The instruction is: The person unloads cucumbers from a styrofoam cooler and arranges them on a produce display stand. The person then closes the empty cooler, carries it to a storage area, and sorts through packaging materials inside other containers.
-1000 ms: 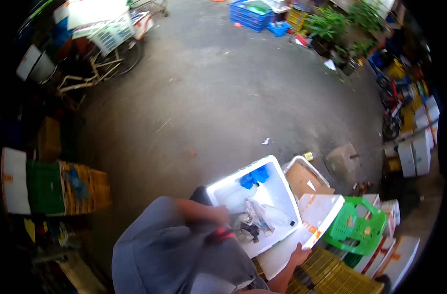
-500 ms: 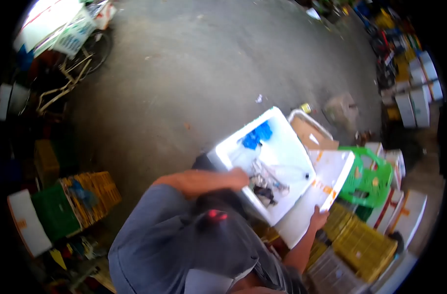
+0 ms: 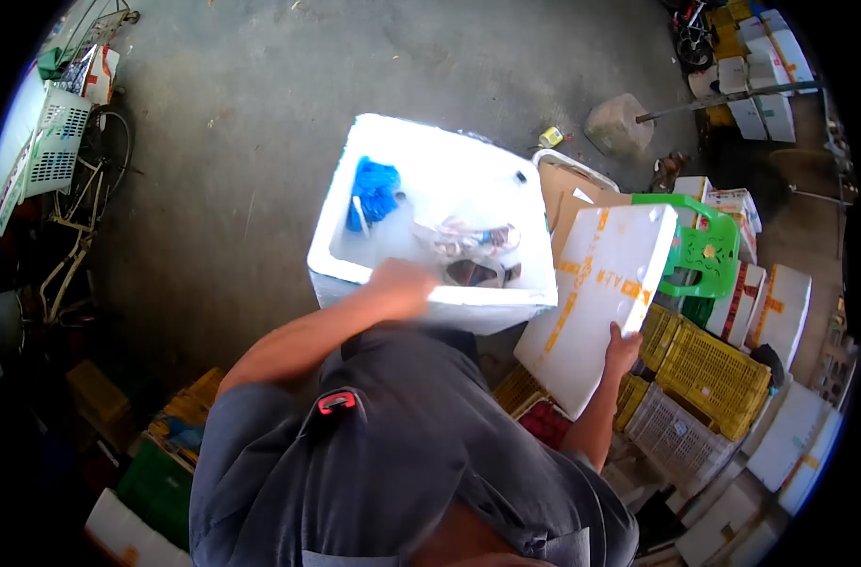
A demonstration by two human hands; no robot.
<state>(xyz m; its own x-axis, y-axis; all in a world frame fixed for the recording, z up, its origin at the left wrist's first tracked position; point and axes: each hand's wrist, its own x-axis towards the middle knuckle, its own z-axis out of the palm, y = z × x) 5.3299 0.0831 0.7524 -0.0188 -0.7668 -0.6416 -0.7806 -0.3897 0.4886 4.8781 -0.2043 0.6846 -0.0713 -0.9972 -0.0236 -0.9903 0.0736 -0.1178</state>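
A white foam box stands open, with a blue plastic bag, a clear crumpled bag and some dark scraps inside. My left hand, blurred by motion, is closed over its near rim; the fingertips are hidden. To the right, my right hand grips the outer edge of a flat white foam lid marked with orange tape. The lid is tilted beside the box.
Behind the lid are cardboard and a green plastic chair. Yellow crates and more foam boxes stack up on the right. A block with a pole stands farther off, and a bicycle is at the left.
The foam box has turned and swung left, with my left hand still at the same rim. The lid, in my right hand, has become more separate from the box. The view has shifted.
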